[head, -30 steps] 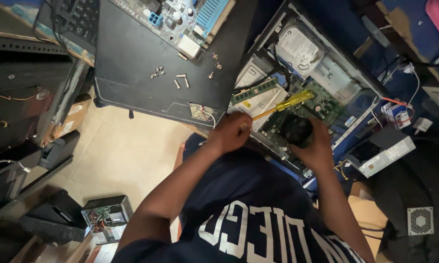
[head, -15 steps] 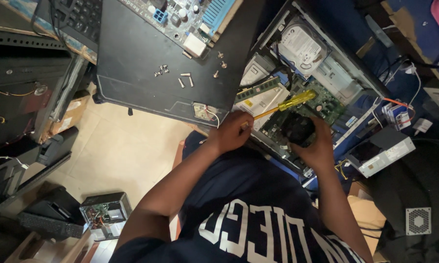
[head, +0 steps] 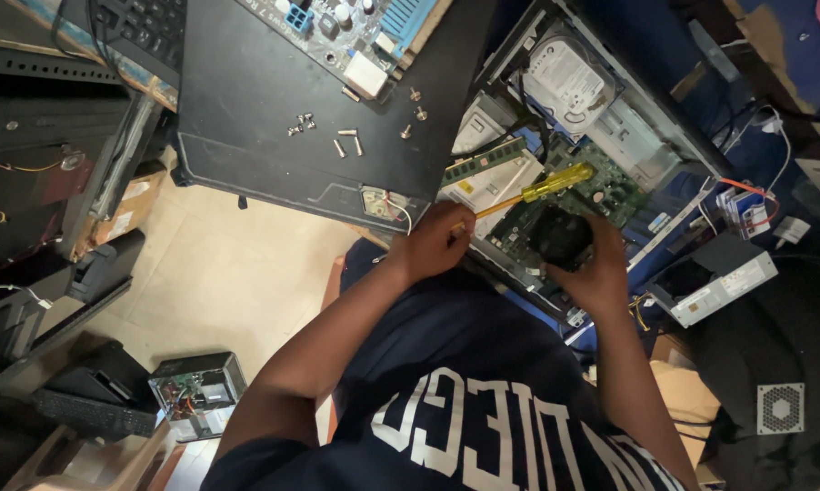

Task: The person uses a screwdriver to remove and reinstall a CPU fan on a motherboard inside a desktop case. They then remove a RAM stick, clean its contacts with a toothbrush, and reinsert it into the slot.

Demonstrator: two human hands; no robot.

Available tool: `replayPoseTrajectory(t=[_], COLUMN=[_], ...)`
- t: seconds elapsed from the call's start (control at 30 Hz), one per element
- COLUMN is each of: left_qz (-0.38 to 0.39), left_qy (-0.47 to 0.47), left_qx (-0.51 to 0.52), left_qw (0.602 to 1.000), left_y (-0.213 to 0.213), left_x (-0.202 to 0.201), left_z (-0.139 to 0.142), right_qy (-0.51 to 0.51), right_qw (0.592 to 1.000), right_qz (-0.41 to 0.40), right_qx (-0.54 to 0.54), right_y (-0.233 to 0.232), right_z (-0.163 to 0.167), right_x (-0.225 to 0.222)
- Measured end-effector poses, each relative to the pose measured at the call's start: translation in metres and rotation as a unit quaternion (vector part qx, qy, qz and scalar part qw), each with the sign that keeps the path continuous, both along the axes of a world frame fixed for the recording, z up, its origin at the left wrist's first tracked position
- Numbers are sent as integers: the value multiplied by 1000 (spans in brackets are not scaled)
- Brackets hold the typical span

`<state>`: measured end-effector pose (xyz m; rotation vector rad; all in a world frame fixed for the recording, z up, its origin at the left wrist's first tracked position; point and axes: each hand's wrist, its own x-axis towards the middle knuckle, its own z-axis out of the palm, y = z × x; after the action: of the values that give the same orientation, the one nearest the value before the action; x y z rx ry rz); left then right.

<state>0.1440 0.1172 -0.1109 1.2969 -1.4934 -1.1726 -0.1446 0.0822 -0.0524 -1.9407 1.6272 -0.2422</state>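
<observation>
Yellow-handled screwdriver point(head: 542, 189) is gripped by left hand point(head: 437, 238); right hand point(head: 592, 268) clasps black cooler point(head: 560, 236).

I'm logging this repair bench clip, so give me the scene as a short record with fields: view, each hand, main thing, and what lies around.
view: head camera, looking down over the person's shoulders
left hand: closed on the shaft end of a yellow-handled screwdriver
right hand: gripping a black round cooler block inside the case
main thing: open grey metal computer case with a green circuit board
nearby: loose silver screws on a black flat side panel; silver hard drive in the case
</observation>
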Motion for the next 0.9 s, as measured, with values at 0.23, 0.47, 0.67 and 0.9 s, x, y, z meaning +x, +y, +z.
replayPoseTrajectory(t=[0.23, 0.47, 0.67, 0.9], left_qz=[1, 4, 11, 11], left_qy=[-4, -18, -27, -23], left_qx=[24, 23, -17, 12], left_qw=[1000, 1000, 999, 1000], left_y=[1, -1, -1, -1], left_x=[0, 1, 1, 2], left_z=[0, 4, 5, 8], right_qy=[-5, 8, 18, 18], right_qw=[1000, 999, 999, 999], right_qz=[-13, -24, -21, -9], right_qx=[19, 37, 39, 36], right_y=[0, 0, 0, -2], right_z=[0, 0, 0, 1], right_x=[1, 1, 1, 1])
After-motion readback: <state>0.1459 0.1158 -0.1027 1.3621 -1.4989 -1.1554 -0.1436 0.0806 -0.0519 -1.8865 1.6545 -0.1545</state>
